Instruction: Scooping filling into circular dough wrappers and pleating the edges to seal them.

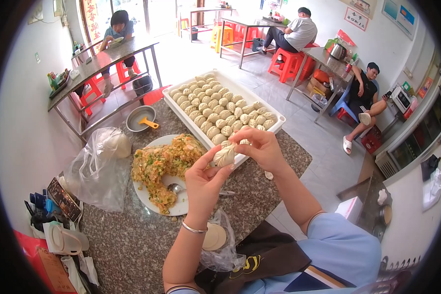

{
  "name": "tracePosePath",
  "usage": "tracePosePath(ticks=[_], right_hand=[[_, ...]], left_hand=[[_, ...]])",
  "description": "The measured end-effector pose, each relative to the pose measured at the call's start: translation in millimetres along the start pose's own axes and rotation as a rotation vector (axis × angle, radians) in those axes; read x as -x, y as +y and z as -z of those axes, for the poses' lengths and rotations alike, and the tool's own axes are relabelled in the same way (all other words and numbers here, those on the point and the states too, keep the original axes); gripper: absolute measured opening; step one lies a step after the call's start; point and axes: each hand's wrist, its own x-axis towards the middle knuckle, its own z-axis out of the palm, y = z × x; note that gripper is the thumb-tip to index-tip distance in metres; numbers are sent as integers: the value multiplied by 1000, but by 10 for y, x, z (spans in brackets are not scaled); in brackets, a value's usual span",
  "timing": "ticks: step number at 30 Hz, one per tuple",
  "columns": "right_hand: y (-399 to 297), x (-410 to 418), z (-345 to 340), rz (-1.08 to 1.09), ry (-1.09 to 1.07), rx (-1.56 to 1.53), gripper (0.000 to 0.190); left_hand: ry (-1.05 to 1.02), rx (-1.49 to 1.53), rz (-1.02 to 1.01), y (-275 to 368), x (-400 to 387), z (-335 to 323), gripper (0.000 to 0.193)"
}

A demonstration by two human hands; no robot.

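Observation:
A pleated dumpling [225, 156] is held up between my two hands, over the near edge of a white plastic tray [279, 123]. My left hand [205, 175] grips its lower left side with fingers and thumb. At its upper right, my right hand [259, 149] pinches the dough with thumb and fingertips. Rows of similar pleated dumplings [217, 106] fill much of the tray. Left of my hands lies a white plate [141, 194] of chopped filling [158, 165], with a metal spoon [175, 188] resting in it. Round dough wrappers [215, 237] sit by my apron, partly under clear plastic.
A metal bowl [132, 119] with a yellow-handled scraper [147, 122] and a plastic bag with dough [112, 143] stand left on the granite table [132, 242]. A phone or tablet [64, 198] leans at the left edge. Three other people sit farther off, around other tables.

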Motion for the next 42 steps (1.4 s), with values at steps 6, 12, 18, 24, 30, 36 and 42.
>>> tracePosePath(ticks=[6,12,18,24,30,36,42], right_hand=[[121,31,74,229,-26,124,12],[34,49,83,-73,-173,-300,45],[188,-300,328,-100,-361,272,47],[882,-1194,1273,-216,185,429,37],[1326,-1219,1286,-213,199,1327,32],[848,-1087,1110,-69,234,1320,27],[215,36,-178,102,-451,521,18]], left_hand=[[17,-90,-76,-4,7,-33,45],[19,-781,-557,-73,-46,52,48],[70,-913,-465,141,58,-28,55],[-13,-917,-349,217,419,141,47],[-3,-929,-42,117,1037,503,36],[90,-1280,-19,-69,1386,588,29],[288,-1255,-36,-284,1521,661,24]])
